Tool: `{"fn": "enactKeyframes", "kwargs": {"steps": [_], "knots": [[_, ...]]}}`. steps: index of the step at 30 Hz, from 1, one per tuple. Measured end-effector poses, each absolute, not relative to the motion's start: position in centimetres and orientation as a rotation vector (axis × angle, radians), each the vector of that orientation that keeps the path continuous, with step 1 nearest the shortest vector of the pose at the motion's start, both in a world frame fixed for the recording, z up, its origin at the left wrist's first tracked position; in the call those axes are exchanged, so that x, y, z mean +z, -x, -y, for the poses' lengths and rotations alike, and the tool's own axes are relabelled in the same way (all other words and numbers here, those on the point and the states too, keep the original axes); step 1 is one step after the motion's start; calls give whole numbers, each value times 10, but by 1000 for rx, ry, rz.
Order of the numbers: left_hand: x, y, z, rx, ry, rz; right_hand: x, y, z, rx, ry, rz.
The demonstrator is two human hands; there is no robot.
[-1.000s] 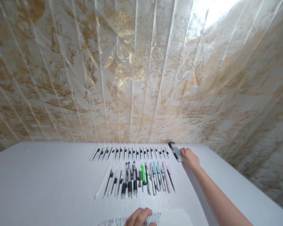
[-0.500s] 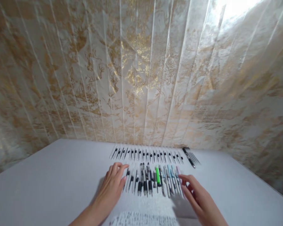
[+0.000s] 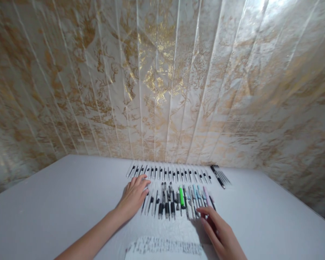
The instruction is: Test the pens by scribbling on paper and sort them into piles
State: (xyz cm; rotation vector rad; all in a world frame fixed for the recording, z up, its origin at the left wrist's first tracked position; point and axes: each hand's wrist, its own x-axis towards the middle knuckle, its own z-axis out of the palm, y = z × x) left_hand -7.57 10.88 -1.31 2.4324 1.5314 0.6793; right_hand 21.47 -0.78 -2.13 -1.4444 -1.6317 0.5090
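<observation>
My left hand [image 3: 134, 195] lies flat with its fingers stretched out on the left end of the near row of pens [image 3: 176, 200], which holds black, clear, green, blue and pink ones. My right hand [image 3: 219, 233] reaches in from the lower right, fingers extended, its tips touching the near ends of the pens at the row's right end. Neither hand holds anything. Behind lies a far row of clear pens with black caps [image 3: 168, 172]. A small bundle of black pens [image 3: 220, 176] rests at the far right.
Everything lies on a white table [image 3: 56, 202] set against a wall covered in cream and gold patterned sheeting [image 3: 162, 90]. A white textured sheet with dark markings [image 3: 165, 247] sits at the table's near edge between my arms.
My right hand left the black bundle at the far right and came back to the near row. My left hand rose from the near edge onto the row's left end.
</observation>
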Motion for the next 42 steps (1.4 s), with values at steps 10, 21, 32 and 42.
{"fn": "enactKeyframes", "kwargs": {"steps": [10, 21, 32, 42], "knots": [[-13, 97, -91, 697, -2417, -1514, -19, -211, 9, 500, 1441, 1612], [9, 113, -58, 399, -2363, -1815, -21, -213, 9, 500, 1432, 1660], [31, 124, -55, -20, -2260, -1974, -21, -219, 8, 493, 1423, 1768], [51, 58, 1, 393, -2224, -1203, 11, -167, 24, 1347, 964, 1406]]}}
